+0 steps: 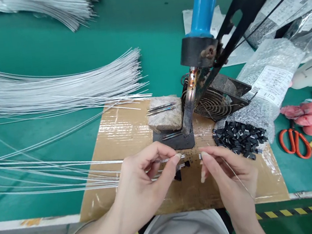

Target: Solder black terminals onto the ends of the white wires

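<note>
My left hand (pixel 148 181) pinches the end of a thin white wire (pixel 104 161) between thumb and forefinger. Its tip points right, toward my other hand. My right hand (pixel 228 172) is closed on a small connector (pixel 200 156) with metal pins facing the wire tip; a gap separates the two. A thin strand of what looks like solder wire (pixel 237 177) also runs through the right hand's fingers. Just above both hands, a mounted soldering iron (pixel 189 102) points down at a dark pad (pixel 185 142). Small black connectors (pixel 187 163) sit on wire ends beside my left fingers.
Cardboard (pixel 110 137) covers the work area. A pile of black connectors (pixel 240 137) lies right, near a small fan (pixel 216 102), orange-handled scissors (pixel 294 144) and plastic bags (pixel 270 77). A large wire bundle (pixel 57 89) lies left. Metal tips rest on a pale block (pixel 164 121).
</note>
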`<state>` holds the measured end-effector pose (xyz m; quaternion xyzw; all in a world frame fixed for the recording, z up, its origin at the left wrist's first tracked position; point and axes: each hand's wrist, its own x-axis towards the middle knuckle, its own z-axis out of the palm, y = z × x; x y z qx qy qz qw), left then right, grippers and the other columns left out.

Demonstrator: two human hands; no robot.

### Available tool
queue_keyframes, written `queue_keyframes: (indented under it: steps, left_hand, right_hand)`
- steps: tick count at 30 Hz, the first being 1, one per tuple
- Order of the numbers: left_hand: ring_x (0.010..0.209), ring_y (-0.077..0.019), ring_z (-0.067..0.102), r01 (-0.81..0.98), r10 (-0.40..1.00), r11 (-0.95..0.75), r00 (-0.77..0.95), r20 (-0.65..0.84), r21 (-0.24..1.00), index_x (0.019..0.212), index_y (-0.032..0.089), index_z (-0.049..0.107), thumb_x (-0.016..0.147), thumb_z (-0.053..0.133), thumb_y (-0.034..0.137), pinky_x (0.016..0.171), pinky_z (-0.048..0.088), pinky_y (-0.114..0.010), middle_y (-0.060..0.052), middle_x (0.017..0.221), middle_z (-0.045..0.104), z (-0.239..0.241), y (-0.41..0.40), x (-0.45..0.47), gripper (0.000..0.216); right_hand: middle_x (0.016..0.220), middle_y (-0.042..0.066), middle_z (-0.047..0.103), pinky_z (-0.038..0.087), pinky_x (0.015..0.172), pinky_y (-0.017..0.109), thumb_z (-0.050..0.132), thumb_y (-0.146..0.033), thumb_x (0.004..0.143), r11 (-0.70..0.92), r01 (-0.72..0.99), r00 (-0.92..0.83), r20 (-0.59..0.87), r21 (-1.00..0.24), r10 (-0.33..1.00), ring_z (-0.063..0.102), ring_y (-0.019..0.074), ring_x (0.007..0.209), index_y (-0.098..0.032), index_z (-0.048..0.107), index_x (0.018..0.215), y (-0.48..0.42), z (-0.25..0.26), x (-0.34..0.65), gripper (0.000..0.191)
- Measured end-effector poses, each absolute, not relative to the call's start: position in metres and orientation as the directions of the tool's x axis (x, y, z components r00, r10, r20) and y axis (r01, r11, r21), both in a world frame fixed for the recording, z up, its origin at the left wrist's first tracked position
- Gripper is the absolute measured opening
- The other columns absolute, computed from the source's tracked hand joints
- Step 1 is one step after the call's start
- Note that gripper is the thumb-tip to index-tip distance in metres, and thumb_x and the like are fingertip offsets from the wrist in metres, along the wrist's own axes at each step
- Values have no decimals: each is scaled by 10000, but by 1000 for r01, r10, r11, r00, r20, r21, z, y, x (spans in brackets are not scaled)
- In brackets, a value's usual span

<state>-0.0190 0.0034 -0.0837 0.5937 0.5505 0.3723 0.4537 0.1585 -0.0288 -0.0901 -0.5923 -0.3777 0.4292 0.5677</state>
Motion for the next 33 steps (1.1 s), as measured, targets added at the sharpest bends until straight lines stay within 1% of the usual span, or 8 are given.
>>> queue_keyframes:
  steps: [3,5,8,10,13,21,27,33]
  left_hand:
    - [543,-104,580,277,988,43,130,-82,960,809,218,760,901,690,231,476,410,-195,4,698,731,-76,8,-17,117]
    - [577,-106,634,222,984,63,147,-98,973,777,209,759,870,694,204,506,471,-178,-15,764,785,-70,12,-16,114]
    - [640,-110,702,135,977,93,179,-117,986,740,201,748,845,703,166,585,551,-155,-14,774,800,-63,16,-15,119]
    - [683,-105,727,89,971,125,195,-140,988,756,204,757,858,716,151,638,575,-142,-4,796,805,-62,16,-15,122]
    - [728,-89,729,38,964,168,201,-172,985,789,213,771,894,731,144,681,571,-117,10,837,805,-65,14,-16,133]
    - [752,-81,715,-16,950,206,244,-196,979,814,223,785,929,721,142,688,550,-103,15,856,808,-69,15,-17,155]
    - [740,-76,710,-5,947,217,243,-209,976,795,218,777,909,728,138,681,548,-101,14,860,809,-67,13,-17,147]
    - [685,-87,701,41,944,221,242,-224,974,735,184,747,836,733,149,642,558,-113,-7,772,796,-57,20,-13,108]
  right_hand:
    - [650,-32,738,592,521,179,833,-249,906,-98,-150,315,-142,-984,938,681,97,529,-290,870,925,-26,-89,148,59]
    - [640,-34,730,601,537,176,830,-245,909,-88,-202,289,-145,-976,946,683,95,537,-291,872,926,-26,-89,144,64]
    - [664,-35,734,593,531,155,832,-227,906,-91,-211,251,-144,-973,957,676,82,537,-296,874,917,-25,-90,141,81]
    - [662,-37,726,583,509,144,826,-207,901,-93,-202,232,-140,-975,963,665,78,523,-296,874,909,-24,-89,141,101]
    - [659,-42,716,569,487,123,799,-184,912,-59,-189,210,-99,-980,973,646,65,503,-310,878,926,-23,-88,142,150]
    - [723,-44,740,566,518,90,783,-177,934,-54,-175,184,-87,-983,979,654,45,534,-353,881,961,-24,-90,144,204]
    - [713,-50,727,562,524,78,776,-179,940,-44,-183,181,-77,-982,981,648,37,532,-350,880,963,-23,-90,146,202]
    - [696,-52,715,563,511,81,779,-184,938,-46,-188,183,-81,-981,980,643,39,524,-349,880,958,-22,-90,145,194]
